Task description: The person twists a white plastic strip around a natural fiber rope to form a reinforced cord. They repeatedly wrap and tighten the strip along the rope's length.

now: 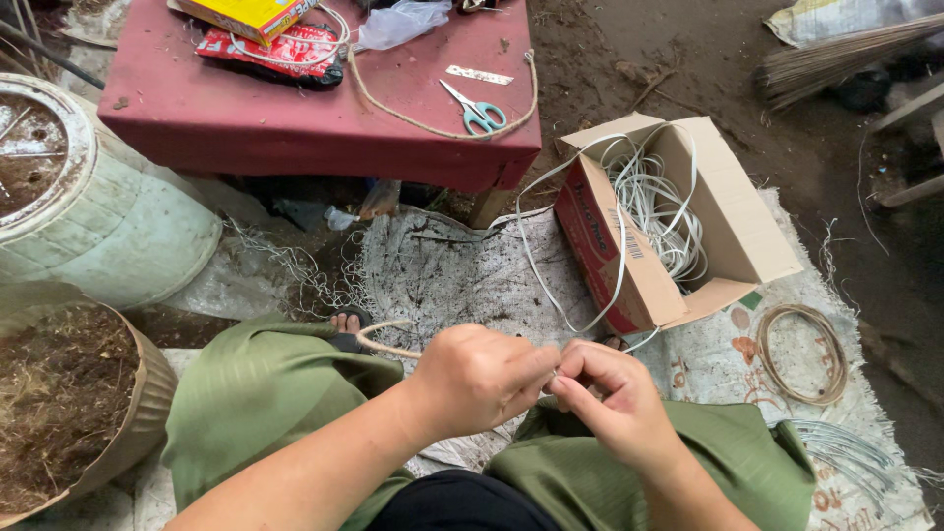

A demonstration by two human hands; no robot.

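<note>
Your left hand (477,379) and right hand (610,393) pinch a white strip (551,285) together; many strips remain coiled in the cardboard box (733,211) ahead.

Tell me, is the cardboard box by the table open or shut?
Open. The cardboard box has its flaps spread outward, and loose white cord shows inside, with a strand trailing out over the front edge.

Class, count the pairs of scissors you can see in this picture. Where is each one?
1: the teal-handled metal scissors lie on the red table, inside the rope loop. Others may be hidden under the clutter.
</note>
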